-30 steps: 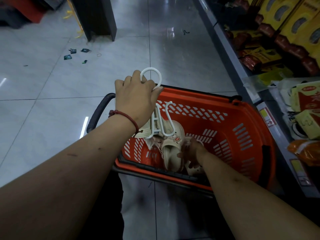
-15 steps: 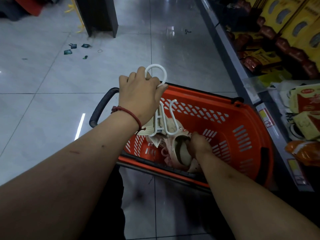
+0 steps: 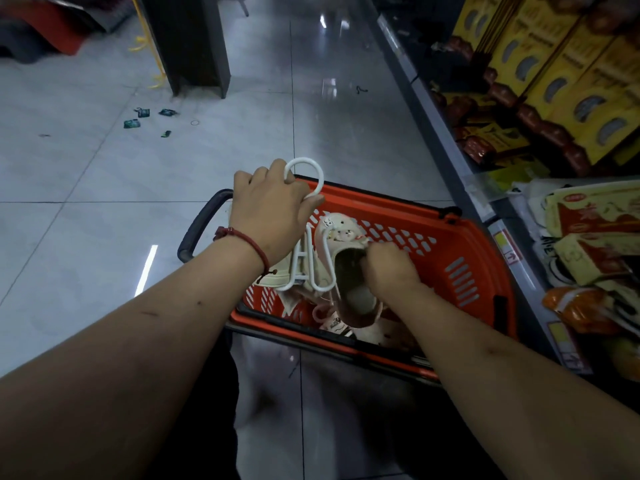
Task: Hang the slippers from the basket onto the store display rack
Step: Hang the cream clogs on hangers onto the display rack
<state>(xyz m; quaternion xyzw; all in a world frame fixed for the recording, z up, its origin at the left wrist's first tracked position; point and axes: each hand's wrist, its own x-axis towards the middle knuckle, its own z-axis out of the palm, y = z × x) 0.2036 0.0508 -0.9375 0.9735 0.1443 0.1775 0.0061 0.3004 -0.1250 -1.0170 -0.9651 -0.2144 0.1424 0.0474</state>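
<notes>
An orange plastic basket (image 3: 460, 244) with a dark handle (image 3: 199, 225) stands on the floor. Above its left end my left hand (image 3: 273, 211) grips a white plastic slipper hanger (image 3: 304, 171) by its ring hook. One cream slipper (image 3: 277, 275) hangs on the hanger's left prong. My right hand (image 3: 389, 268) holds a second cream slipper (image 3: 346, 237) by its opening, against the hanger's right prong. More pale slippers (image 3: 332, 322) lie in the basket below.
A store shelf (image 3: 450, 161) runs along the right with yellow boxes (image 3: 561, 74) and packaged goods (image 3: 595, 233). A dark pillar (image 3: 194, 43) stands at the back, small green scraps (image 3: 138, 117) litter the grey tiled floor (image 3: 104, 209).
My right hand has lifted the second slipper out of the basket up to the hanger's right prong. My left hand has kept the hanger nearly still.
</notes>
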